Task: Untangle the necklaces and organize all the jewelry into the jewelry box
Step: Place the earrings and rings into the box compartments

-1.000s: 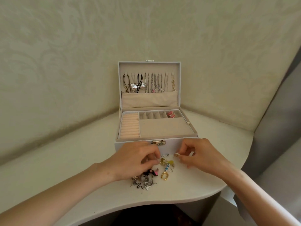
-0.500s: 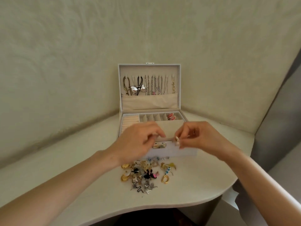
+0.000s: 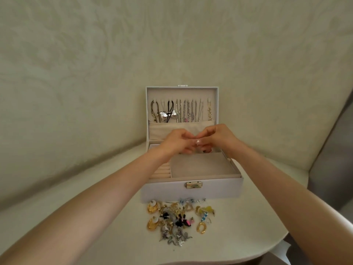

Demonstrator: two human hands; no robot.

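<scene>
Head view: necklaces (image 3: 184, 111) hang untangled in the jewelry box (image 3: 191, 191) lid, so that part looks done; the earring pile (image 3: 177, 219) lies unsorted on the bench (image 3: 248, 236) just in front of the box. My left hand (image 3: 176, 142) and right hand (image 3: 218, 137) meet, fingers curled, over the box's rear compartments, hiding them; can't tell what they pinch.

pale table (image 3: 57, 222), patterned wall (image 3: 95, 64)

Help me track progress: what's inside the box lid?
Necklaces hang in a row in the lid, a silver bow among them. Their ends drop into the fabric pocket, unseen. The left hand and right hand cover part of it.
</scene>
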